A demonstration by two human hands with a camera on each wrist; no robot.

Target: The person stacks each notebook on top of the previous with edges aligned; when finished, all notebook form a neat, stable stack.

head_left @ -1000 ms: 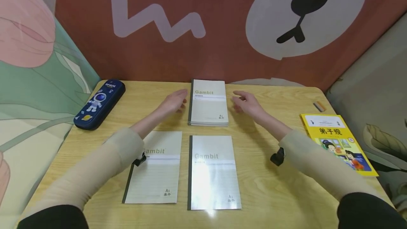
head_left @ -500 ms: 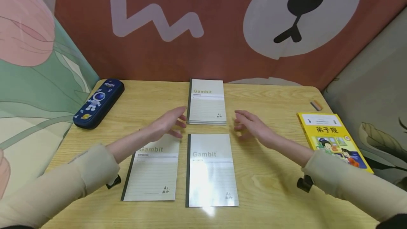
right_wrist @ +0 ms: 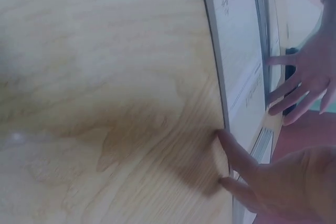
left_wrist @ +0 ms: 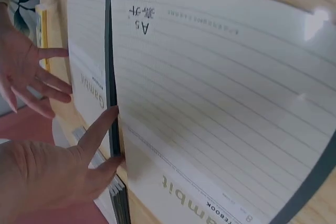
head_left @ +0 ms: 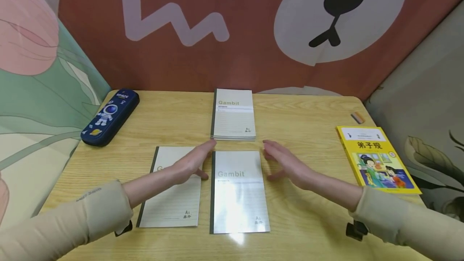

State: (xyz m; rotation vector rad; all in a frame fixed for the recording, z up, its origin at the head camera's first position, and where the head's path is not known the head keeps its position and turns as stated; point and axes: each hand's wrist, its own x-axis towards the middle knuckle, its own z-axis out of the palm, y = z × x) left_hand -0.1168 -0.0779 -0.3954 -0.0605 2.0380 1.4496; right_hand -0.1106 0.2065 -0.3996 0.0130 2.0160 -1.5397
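Both hands — left hand (head_left: 190, 163), right hand (head_left: 286, 164) — flank middle notebook (head_left: 237, 192), seemingly untouching.

I see three notebooks on the table (head_left: 308, 220): a stack (head_left: 233, 114) at the far edge's middle, two toward the near edge, left notebook (head_left: 174, 200) beside middle notebook (head_left: 237, 196). Pencil case (head_left: 110, 117) far-left corner; picture book (head_left: 377, 160) along the right edge.
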